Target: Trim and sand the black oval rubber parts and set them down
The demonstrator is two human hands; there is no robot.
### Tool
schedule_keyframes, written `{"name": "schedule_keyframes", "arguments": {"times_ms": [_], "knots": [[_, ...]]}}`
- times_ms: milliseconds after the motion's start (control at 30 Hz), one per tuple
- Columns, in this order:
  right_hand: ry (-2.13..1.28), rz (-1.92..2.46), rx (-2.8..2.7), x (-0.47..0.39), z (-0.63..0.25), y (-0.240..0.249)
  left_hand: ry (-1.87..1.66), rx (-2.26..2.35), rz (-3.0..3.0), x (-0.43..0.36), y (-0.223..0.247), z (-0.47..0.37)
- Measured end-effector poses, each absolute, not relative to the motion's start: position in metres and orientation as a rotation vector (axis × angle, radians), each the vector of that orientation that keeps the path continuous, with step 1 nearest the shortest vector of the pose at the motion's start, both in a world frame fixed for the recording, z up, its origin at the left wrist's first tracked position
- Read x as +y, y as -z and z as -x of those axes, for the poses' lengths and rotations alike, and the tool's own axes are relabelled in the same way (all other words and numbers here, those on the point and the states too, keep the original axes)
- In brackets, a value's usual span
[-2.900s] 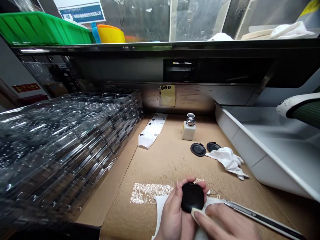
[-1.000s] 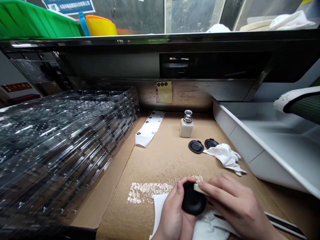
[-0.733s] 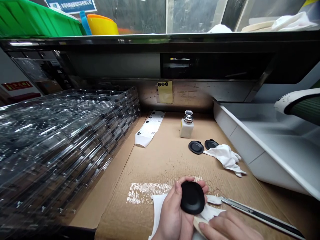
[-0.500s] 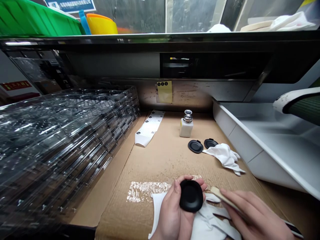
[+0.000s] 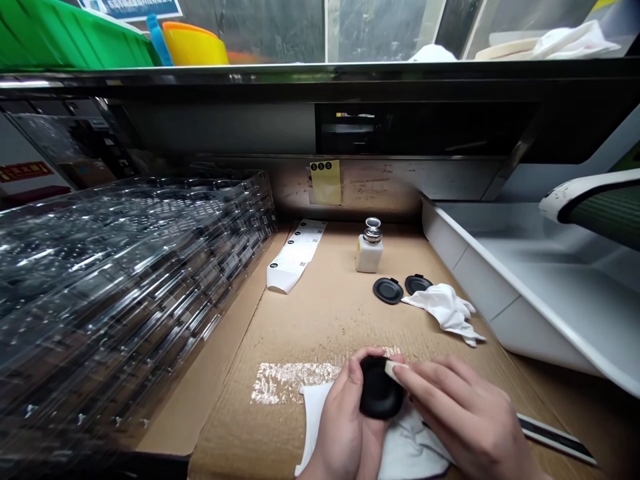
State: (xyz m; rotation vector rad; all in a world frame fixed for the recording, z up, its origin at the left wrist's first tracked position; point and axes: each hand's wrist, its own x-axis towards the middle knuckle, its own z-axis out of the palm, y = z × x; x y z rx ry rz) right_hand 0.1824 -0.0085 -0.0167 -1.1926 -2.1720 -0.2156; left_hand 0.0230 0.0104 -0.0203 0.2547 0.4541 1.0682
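A round black disc with a recessed face rests in my left hand, its fingers and thumb curled round the edge. My right hand pinches a pale, flat-ended piece, whose tip touches the disc's upper right rim. Beneath both hands a white cloth lies on the cardboard. Farther back are two more black discs, one partly beside a crumpled white cloth.
Stacked clear plastic trays fill the left side. A white pump bottle and a label strip stand and lie at the back. On the right is a large white bin. A metal shelf edge crosses above.
My right hand has moved left and up, bringing the pale piece onto the disc's rim. My left hand still holds the disc. The view has shifted slightly.
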Motion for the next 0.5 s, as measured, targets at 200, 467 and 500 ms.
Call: {"name": "schedule_keyframes", "arguments": {"times_ms": [200,467,500], "knots": [[0.193,1.332,-1.851,-0.004,-0.205,0.01,-1.034,0.476,-0.221,0.01,0.02,-0.02],[0.16,1.233,-2.062,-0.024,-0.224,0.015,-1.041,0.44,-0.298,0.007,0.021,-0.02],[0.165,1.244,-2.051,-0.024,-0.225,0.014,-1.037,0.444,-0.301,0.007,0.02,-0.02]]}}
